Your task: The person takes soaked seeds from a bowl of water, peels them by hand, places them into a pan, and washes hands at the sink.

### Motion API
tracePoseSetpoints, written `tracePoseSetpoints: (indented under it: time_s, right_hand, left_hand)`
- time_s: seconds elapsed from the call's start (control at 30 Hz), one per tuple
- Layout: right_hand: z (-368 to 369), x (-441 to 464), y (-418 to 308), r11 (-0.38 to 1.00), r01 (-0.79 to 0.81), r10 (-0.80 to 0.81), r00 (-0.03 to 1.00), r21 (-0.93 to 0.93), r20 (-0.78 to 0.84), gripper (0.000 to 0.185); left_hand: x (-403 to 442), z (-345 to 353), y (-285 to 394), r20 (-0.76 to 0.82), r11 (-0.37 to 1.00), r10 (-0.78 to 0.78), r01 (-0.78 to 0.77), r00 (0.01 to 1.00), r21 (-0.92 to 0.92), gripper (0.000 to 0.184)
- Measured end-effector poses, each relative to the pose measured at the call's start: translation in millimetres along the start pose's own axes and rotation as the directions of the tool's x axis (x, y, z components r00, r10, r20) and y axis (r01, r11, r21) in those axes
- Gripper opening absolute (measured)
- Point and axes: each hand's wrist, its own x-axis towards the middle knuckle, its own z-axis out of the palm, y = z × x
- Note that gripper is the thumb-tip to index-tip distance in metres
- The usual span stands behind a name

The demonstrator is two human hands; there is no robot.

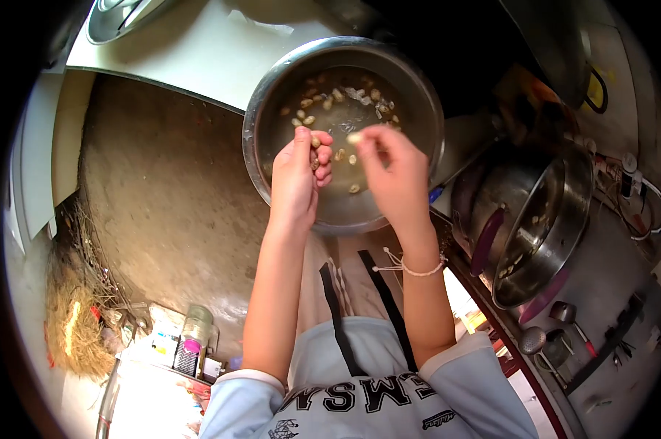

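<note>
Partly, the left hand (295,175) hides its small pieces (316,142).

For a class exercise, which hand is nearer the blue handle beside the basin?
Right: the right hand is left of the blue handle, over the basin; the left hand is farther left.

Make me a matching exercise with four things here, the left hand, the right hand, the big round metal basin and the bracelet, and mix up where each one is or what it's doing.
Things
1. Left hand
2. Right hand
3. Metal basin
4. Bracelet

Places and states
A. Holds murky liquid with small pieces in it
B. Looped around the right arm
C. Curled around brown pieces
D. Pale piece at its fingers

Pairs: 1-C, 2-D, 3-A, 4-B
</note>
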Motion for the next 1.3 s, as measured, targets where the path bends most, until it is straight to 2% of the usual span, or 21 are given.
tracePoseSetpoints:
  time_s: [0.07, 0.13, 0.17, 0.2, 0.23, 0.27, 0.33, 0.4, 0.47, 0.5, 0.53, 0.6, 0.67, 0.73, 0.83, 0.87, 0.93, 1.07, 1.2, 1.27, 1.3]
  right_hand:
    - [-10, -4, 1, 0.814, 0.248, -0.249, 0.966, -0.526, 0.07, 0.011]
    - [-19, -11, -14, 0.884, 0.176, -0.207, 0.978, -0.433, -0.024, 0.011]
    - [-26, -16, -24, 0.906, -0.029, 0.068, 0.995, -0.423, 0.077, 0.011]
    - [-33, -23, -31, 0.869, -0.238, 0.339, 0.925, -0.433, 0.172, 0.012]
    - [-38, -29, -35, 0.877, -0.102, 0.172, 0.979, -0.469, 0.109, 0.011]
    - [-43, -31, -39, 0.879, -0.096, 0.161, 0.982, -0.467, 0.1, 0.011]
    - [-50, -37, -48, 0.958, -0.161, 0.202, 0.966, -0.237, 0.164, 0.011]
    - [-56, -41, -31, 0.898, 0.061, -0.006, 0.992, -0.437, 0.127, 0.011]
    - [-63, -41, -33, 0.941, -0.138, 0.194, 0.969, -0.308, 0.156, 0.01]
    - [-68, -44, -41, 0.952, -0.249, 0.281, 0.94, -0.175, 0.194, 0.008]
    - [-71, -49, -51, 0.951, -0.258, 0.289, 0.937, -0.17, 0.194, 0.008]
    - [-76, -54, -66, 0.913, -0.276, 0.269, 0.961, 0.3, 0.066, 0.01]
    - [-85, -49, -70, 0.867, -0.313, 0.279, 0.95, 0.389, 0.143, 0.018]
    - [-86, -44, -70, 0.403, -0.54, 0.392, 0.832, 0.739, 0.394, 0.019]
    - [-77, -44, -73, 0.452, -0.508, 0.356, 0.856, 0.733, 0.374, 0.023]
    - [-76, -44, -73, 0.489, -0.482, 0.348, 0.872, 0.727, 0.344, 0.024]
    - [-74, -43, -70, 0.438, -0.506, 0.364, 0.856, 0.743, 0.368, 0.026]
    - [-70, -42, -68, 0.301, -0.488, 0.371, 0.851, 0.819, 0.371, 0.029]
    - [-68, -40, -67, 0.114, -0.548, 0.554, 0.728, 0.829, 0.404, 0.024]
    - [-80, -40, -61, 0.084, -0.54, 0.476, 0.76, 0.838, 0.442, 0.02]
    - [-90, -39, -57, -0.021, -0.538, 0.353, 0.784, 0.843, 0.51, 0.014]
  left_hand:
    - [-3, 5, -1, 0.054, 0.998, 0.007, -0.003, 0.999, -0.06, 0.025]
    - [-7, 12, 1, -0.015, 0.993, 0.0, -0.002, 1.0, -0.116, 0.023]
    - [-8, 10, 5, 0.124, 0.978, 0.006, 0.02, 0.992, -0.206, 0.024]
    - [-13, 13, 4, 0.125, 0.98, -0.001, 0.026, 0.992, -0.197, 0.024]
    - [-17, 20, 4, 0.126, 0.964, -0.031, 0.063, 0.992, -0.259, 0.027]
    - [-20, 29, 5, 0.13, 0.942, -0.053, 0.093, 0.99, -0.323, 0.03]
    - [-29, 36, 7, 0.231, 0.903, -0.055, 0.147, 0.971, -0.404, 0.036]
    - [-41, 57, 12, 0.254, 0.879, -0.071, 0.181, 0.965, -0.442, 0.038]
    - [-50, 69, 14, 0.279, 0.892, -0.049, 0.168, 0.959, -0.42, 0.039]
    - [-57, 75, 15, 0.281, 0.962, 0.002, 0.075, 0.96, -0.264, 0.039]
    - [-65, 80, 15, 0.288, 0.995, 0.044, -0.017, 0.957, -0.097, 0.039]
    - [-76, 85, 11, 0.324, 0.988, 0.11, -0.139, 0.939, 0.067, 0.035]
    - [-87, 94, 7, 0.336, 0.942, 0.153, -0.24, 0.929, 0.235, 0.033]
    - [-96, 103, 4, 0.357, 0.916, 0.189, -0.296, 0.915, 0.272, 0.031]
    - [-107, 111, -2, 0.363, 0.935, 0.177, -0.271, 0.915, 0.227, 0.033]
    - [-110, 116, -4, 0.33, 0.888, 0.226, -0.333, 0.917, 0.317, 0.038]
    - [-111, 120, -10, 0.299, 0.829, 0.273, -0.381, 0.914, 0.409, 0.044]
    - [-110, 119, -14, 0.397, 0.694, 0.356, -0.524, 0.846, 0.493, 0.056]
    - [-109, 122, -13, 0.504, 0.69, 0.316, -0.559, 0.804, 0.459, 0.059]
    - [-110, 126, -15, 0.422, 0.932, 0.286, -0.353, 0.86, 0.087, 0.065]
    - [-114, 134, -13, 0.332, 0.967, 0.251, -0.254, 0.909, -0.033, 0.07]
